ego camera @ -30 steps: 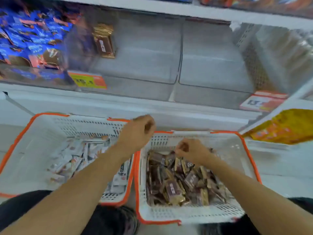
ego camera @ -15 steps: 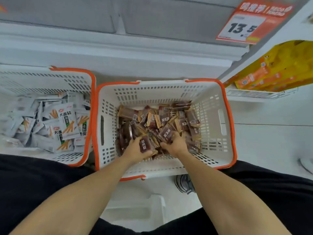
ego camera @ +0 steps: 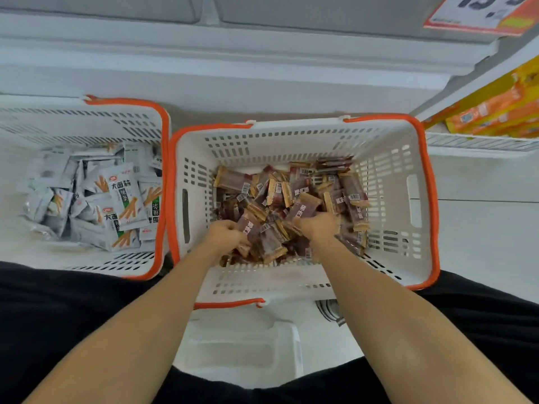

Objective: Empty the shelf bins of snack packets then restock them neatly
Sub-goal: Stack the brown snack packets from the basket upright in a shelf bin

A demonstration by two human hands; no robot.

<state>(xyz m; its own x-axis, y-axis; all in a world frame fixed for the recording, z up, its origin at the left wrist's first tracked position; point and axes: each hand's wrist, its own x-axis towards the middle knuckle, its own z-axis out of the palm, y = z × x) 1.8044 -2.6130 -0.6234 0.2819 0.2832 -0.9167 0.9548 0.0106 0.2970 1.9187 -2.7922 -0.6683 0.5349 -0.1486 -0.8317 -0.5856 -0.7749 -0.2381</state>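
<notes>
A white basket with an orange rim [ego camera: 420,182] sits on the floor in front of me, holding a heap of brown snack packets [ego camera: 291,196]. Both my hands are down in that heap at its near side. My left hand [ego camera: 223,233] has its fingers curled round brown packets. My right hand [ego camera: 318,227] also grips brown packets, its fingers buried among them. A second white basket [ego camera: 87,123] to the left holds several grey-white snack packets [ego camera: 122,196].
The white shelf base [ego camera: 233,62] runs across the top, with an orange price tag [ego camera: 484,16] at upper right. Yellow-orange packs [ego camera: 495,109] lie on a low shelf at right. A white stool [ego camera: 242,348] stands between my dark-clothed knees.
The view dropped from the shelf bins to the baskets. Both hands went down from above the baskets into the brown packets and closed on them.
</notes>
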